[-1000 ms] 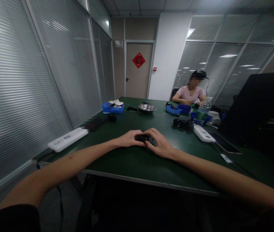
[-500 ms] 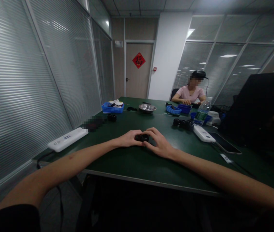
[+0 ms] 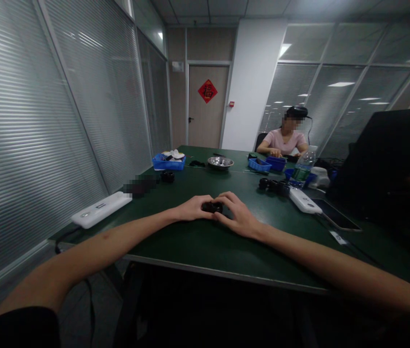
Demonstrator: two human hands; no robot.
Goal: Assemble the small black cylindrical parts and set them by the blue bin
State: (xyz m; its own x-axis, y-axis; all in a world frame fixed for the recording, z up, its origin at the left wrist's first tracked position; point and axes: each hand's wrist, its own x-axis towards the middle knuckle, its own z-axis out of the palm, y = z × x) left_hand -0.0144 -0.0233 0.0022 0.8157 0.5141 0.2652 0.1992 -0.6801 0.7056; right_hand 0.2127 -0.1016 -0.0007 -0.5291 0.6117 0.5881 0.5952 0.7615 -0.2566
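Between my two hands, low over the green table [image 3: 190, 244], is a small black rounded object [image 3: 212, 207]; its exact kind does not show. My left hand [image 3: 194, 208] closes on its left side, thumb in front and fingers behind. From the right, my right hand [image 3: 237, 215] grips the same object with bent fingers and thumb. Fingers hide part of its outline. Farther off stand a similar black round piece [image 3: 167, 177] on the left and several black round pieces [image 3: 273, 185] on the right.
A shiny metal bowl [image 3: 220, 163] stands at the back, between blue trays [image 3: 169, 164]. White power banks [image 3: 101, 209] lie at both sides. To the right are a water bottle [image 3: 303, 169], a phone [image 3: 335, 214] and a dark monitor [image 3: 386, 164]. A co-worker [image 3: 286, 140] sits beyond.
My hands and the black object keep the same place and grip. The co-worker's hand at the far end of the table has shifted slightly left.
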